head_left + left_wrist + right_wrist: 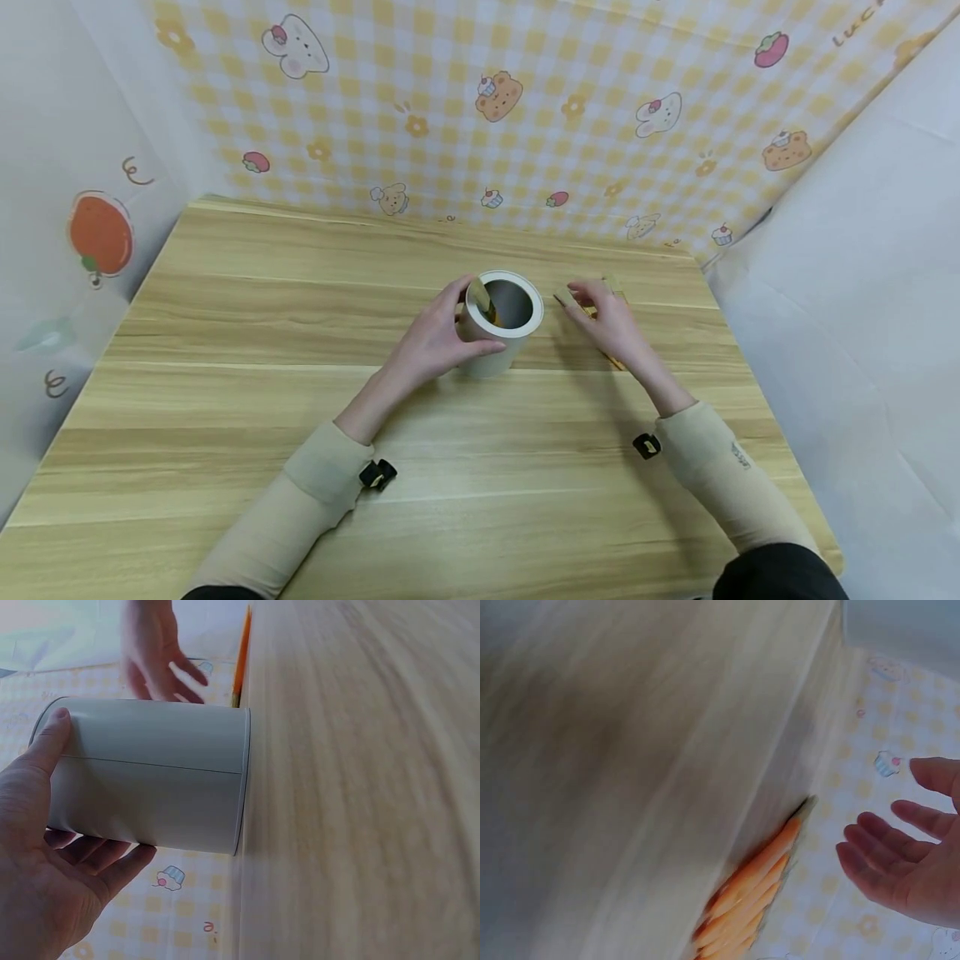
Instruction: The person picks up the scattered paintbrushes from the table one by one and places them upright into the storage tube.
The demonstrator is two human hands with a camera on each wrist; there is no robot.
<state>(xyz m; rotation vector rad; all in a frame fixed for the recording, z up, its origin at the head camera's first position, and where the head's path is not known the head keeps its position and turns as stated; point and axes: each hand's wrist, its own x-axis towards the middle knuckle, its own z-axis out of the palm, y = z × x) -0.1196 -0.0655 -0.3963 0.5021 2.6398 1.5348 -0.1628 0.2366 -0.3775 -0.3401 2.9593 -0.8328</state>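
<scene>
A white cylindrical container (504,325) stands upright at the middle of the wooden table (247,333). My left hand (438,337) grips its left side; the left wrist view shows the thumb (51,739) on the wall of the container (157,776) and the fingers curled round it. A gold-coloured object (480,298) leans inside against the rim. My right hand (607,321) hovers just right of the container with relaxed fingers (889,862), holding nothing. Under it lie orange pencils (750,900), partly hidden in the head view (613,360).
Walls of yellow checked cartoon paper (525,125) close the table's far side, with white sheets on the left and right. The table's right edge (757,392) runs close to my right forearm.
</scene>
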